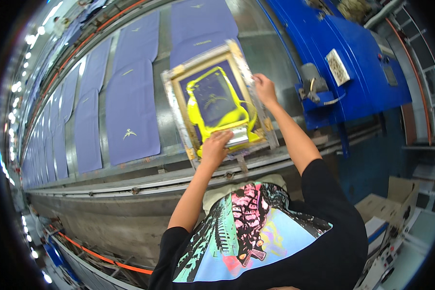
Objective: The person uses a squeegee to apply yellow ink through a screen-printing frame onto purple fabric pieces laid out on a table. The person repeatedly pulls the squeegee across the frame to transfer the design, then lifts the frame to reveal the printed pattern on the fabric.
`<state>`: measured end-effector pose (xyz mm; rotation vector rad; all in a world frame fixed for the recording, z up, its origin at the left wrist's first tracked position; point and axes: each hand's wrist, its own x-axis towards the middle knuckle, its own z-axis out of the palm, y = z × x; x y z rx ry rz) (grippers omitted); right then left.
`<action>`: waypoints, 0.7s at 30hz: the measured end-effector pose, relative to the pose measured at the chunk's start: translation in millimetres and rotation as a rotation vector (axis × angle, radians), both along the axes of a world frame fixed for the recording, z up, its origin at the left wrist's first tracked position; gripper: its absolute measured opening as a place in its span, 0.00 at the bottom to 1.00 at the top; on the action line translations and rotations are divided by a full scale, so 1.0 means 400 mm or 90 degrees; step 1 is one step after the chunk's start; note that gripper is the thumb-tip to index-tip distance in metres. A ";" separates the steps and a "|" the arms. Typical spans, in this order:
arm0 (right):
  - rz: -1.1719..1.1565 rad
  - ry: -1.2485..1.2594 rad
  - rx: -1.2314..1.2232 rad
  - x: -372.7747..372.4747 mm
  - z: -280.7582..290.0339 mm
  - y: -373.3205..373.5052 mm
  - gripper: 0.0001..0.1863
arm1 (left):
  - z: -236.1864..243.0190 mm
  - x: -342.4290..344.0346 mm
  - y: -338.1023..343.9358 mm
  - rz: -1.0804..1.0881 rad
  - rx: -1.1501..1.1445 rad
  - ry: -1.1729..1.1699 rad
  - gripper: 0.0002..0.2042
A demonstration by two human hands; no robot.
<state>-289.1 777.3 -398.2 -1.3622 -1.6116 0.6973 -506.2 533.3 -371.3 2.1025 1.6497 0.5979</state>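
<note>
A rectangular screen-printing frame (170, 84) lies at a slight tilt over purple fabric pieces, bright yellow ink smeared around its mesh and a small motif faint in the middle. My left hand (217, 145) is closed on a silver squeegee (237, 137) at the near end of the mesh, amid the yellow ink. My right hand (265, 89) grips the frame's right edge near its upper corner. To the left, a purple piece (130, 106) bears a small pale yellow print.
Rows of purple panels (87, 125) line the long metal table (162, 170), which has a rail along its near edge. A blue machine (324, 43) stands at the right. Cardboard boxes (384, 208) sit at the lower right. A distant person (60, 26) is at upper left.
</note>
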 end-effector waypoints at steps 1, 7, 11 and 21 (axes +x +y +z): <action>-0.018 -0.018 -0.029 0.018 -0.013 -0.029 0.13 | -0.007 0.003 -0.009 -0.015 -0.021 -0.008 0.30; -0.061 -0.052 -0.099 0.084 -0.044 -0.116 0.12 | -0.021 0.012 -0.023 0.058 -0.018 -0.027 0.26; -0.059 -0.019 -0.083 0.057 -0.047 -0.154 0.12 | -0.014 -0.056 -0.053 0.165 -0.036 -0.100 0.27; -0.085 -0.021 -0.129 -0.040 -0.098 -0.174 0.10 | -0.033 -0.126 -0.136 0.243 -0.069 -0.115 0.25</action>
